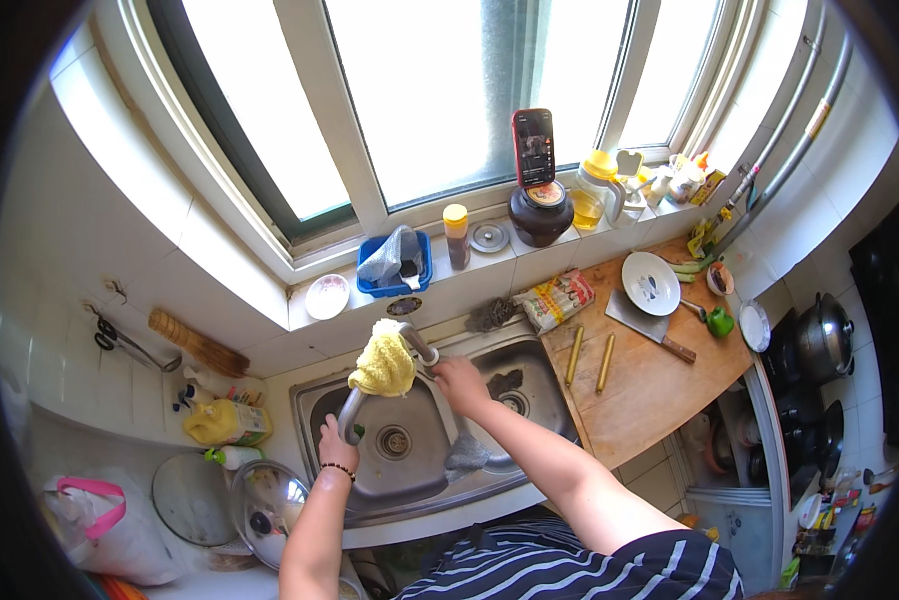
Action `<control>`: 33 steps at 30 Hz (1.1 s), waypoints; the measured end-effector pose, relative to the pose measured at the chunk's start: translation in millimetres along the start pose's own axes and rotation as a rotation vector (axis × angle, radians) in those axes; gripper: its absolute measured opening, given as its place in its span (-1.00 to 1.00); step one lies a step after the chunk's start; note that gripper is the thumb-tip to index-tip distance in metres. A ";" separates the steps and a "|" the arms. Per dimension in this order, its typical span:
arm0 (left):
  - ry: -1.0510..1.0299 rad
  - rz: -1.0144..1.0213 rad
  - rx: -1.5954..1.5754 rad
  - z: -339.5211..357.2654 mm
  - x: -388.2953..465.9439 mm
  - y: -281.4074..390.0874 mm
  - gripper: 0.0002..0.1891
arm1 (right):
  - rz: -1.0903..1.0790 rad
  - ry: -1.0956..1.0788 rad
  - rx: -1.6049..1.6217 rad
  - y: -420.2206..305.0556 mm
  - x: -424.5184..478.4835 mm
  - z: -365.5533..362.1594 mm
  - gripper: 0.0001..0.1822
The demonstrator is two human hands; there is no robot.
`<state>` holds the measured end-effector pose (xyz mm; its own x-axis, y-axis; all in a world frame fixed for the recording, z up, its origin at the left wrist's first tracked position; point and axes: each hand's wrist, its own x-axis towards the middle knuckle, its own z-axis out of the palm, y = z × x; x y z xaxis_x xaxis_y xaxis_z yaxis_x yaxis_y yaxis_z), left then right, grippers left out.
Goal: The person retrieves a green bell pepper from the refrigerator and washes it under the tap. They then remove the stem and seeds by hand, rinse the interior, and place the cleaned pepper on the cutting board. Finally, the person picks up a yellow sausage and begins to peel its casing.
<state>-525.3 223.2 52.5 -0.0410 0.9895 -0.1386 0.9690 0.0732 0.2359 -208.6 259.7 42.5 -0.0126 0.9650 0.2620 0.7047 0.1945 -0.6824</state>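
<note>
My left hand [337, 442] is at the spout end of the curved faucet [352, 411], over the left basin of the steel double sink [412, 487]. A green thing, partly hidden, shows beside its fingers under the spout. My right hand [460, 384] reaches to the faucet's base, its fingertips by the handle; its exact grip cannot be told. A yellow cloth [383, 364] hangs over the faucet neck. A grey cloth [466, 457] lies over the divider, and a dark scrap [505, 382] is beside the right drain.
On the wooden board [659, 397] at right lie a cleaver [648, 322], a white plate [650, 283], a green pepper [719, 322] and two golden rods [604, 364]. A phone [534, 148] stands on a dark jar [541, 219] on the sill. Pot lids [194, 499] and bottles line the left.
</note>
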 end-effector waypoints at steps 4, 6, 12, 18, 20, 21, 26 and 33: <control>-0.037 -0.051 -0.020 -30.4 -17.5 20.1 -0.38 | 0.050 -0.106 -0.081 14.1 2.9 2.8 -0.89; 0.019 -0.051 -0.101 -40.0 -25.4 17.1 -0.40 | 0.021 -0.103 -0.084 18.2 1.9 1.1 -0.90; 0.103 -0.118 -0.294 -51.4 -30.7 -19.1 -0.46 | -0.014 -0.044 -0.029 21.7 -5.2 -2.1 -0.90; 0.168 -0.137 -0.306 -88.9 -39.3 -28.2 -0.48 | 0.124 -0.068 0.039 23.0 -8.6 2.3 -0.82; 0.185 -0.140 -0.299 -97.8 -43.3 -28.8 -0.48 | 0.155 -0.057 0.059 22.6 -8.2 5.7 -0.80; 0.172 -0.144 -0.298 -101.3 -45.2 -28.4 -0.47 | 0.147 -0.049 0.055 24.4 -8.8 7.2 -0.80; 0.144 -0.163 -0.287 -103.8 -51.0 -30.6 -0.46 | 0.130 -0.004 0.078 28.8 -13.6 9.1 -0.81; 0.116 -0.150 -0.362 -94.1 -49.9 -47.0 -0.48 | -0.020 0.155 -0.045 -10.0 -21.4 20.6 -0.78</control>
<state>-591.7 182.1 138.8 -0.2230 0.9704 -0.0923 0.8028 0.2365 0.5473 -230.0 240.7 29.7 0.0800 0.9214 0.3802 0.7363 0.2024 -0.6457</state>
